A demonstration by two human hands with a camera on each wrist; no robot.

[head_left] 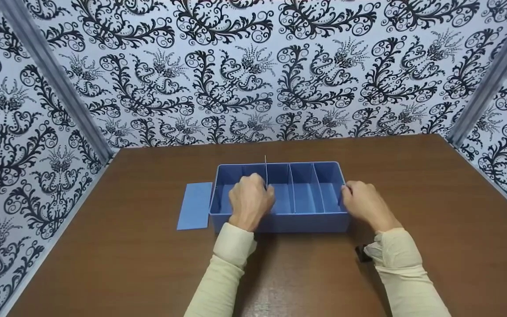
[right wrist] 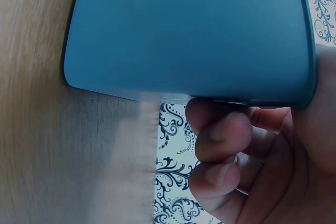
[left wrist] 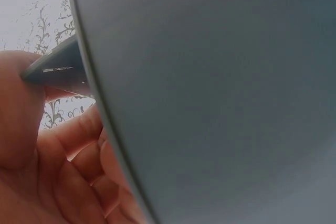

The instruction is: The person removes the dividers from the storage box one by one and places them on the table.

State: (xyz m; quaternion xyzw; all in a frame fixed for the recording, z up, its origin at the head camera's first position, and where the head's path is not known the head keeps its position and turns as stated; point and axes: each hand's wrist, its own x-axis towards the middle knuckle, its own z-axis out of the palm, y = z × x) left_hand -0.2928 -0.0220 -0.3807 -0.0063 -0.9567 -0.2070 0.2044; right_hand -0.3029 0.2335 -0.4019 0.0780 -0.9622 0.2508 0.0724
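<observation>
at the centre of the frame, the left hand point(head_left: 251, 201) pinches a divider point(head_left: 266, 169) that stands above the rim of the blue box point(head_left: 297, 223); the right hand point(head_left: 365, 203) grips the box's right end. the step looks like seating or lifting that divider, calling next for straight, upright movement.

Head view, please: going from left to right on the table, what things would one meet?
Loose flat blue panel → left hand → first divider clear of the left hand → next divider → right hand.
</observation>
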